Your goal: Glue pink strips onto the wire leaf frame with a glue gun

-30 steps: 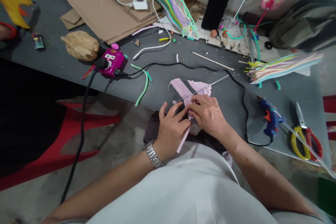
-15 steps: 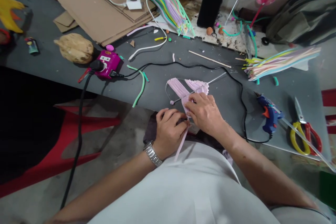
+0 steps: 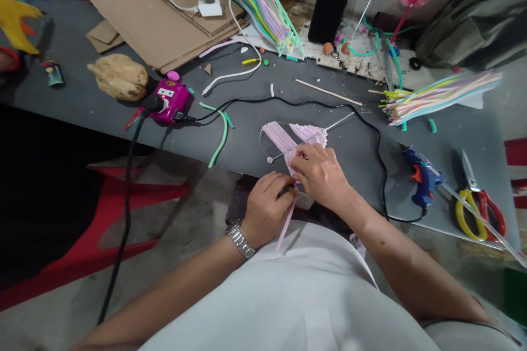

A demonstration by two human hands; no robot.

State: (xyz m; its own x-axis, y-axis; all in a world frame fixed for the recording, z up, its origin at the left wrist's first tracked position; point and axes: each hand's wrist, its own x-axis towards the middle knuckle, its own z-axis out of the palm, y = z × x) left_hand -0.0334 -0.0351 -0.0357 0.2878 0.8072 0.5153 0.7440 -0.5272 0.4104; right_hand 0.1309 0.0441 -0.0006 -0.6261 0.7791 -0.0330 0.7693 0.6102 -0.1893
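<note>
At the table's front edge, a pale pink piece made of pipe cleaners laid side by side (image 3: 280, 137) lies under my fingers. My right hand (image 3: 321, 173) is closed on its near end, thumb and fingers pressed together. Just left and below, my left hand (image 3: 269, 203) pinches a pink pipe cleaner (image 3: 286, 227), whose loose end hangs toward my shirt. A thin metal rod (image 3: 340, 120) crosses the pink piece, with a small pink ball (image 3: 270, 160) at its left end. A ridged pink part (image 3: 307, 132) lies beside it, partly behind my right hand.
A blue glue gun (image 3: 424, 175) and scissors (image 3: 473, 208) lie to the right. A black cord (image 3: 304, 103) arcs behind the work to a magenta power socket (image 3: 171, 100). Pipe cleaner bundles (image 3: 440, 98), cardboard (image 3: 160, 16) and a backpack (image 3: 473, 27) are farther back.
My left hand's fingers have curled a little closer around the pink pipe cleaner. The right hand and the pink piece stay almost in place.
</note>
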